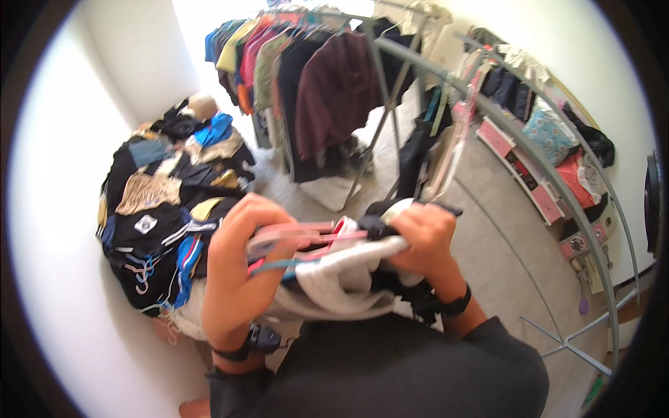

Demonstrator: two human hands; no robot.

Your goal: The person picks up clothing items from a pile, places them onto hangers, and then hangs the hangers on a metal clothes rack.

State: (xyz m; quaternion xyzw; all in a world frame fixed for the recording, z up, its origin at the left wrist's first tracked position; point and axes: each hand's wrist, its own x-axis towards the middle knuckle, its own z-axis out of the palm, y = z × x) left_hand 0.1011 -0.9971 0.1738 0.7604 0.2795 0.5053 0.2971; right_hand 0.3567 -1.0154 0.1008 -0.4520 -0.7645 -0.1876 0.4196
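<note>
My left hand (235, 271) is curled around several plastic clothes hangers, among them a pink hanger (313, 235) and a blue hanger (277, 265). Bunched on these hangers is a light grey garment (339, 271), its collar stretched towards my right. My right hand (426, 232) grips that collar together with black cloth (379, 227). The bundle hangs in front of my chest, and its lower part is hidden by my dark shirt. How many garments it holds I cannot tell.
A tall heap of clothes (151, 219) stands at the left by the wall, with loose hangers (141, 271) on it. Ahead is a rack of hung clothes (334, 89). A grey metal rack rail (543, 162) curves along the right. Behind it stands a pink and white drawer unit (522, 167).
</note>
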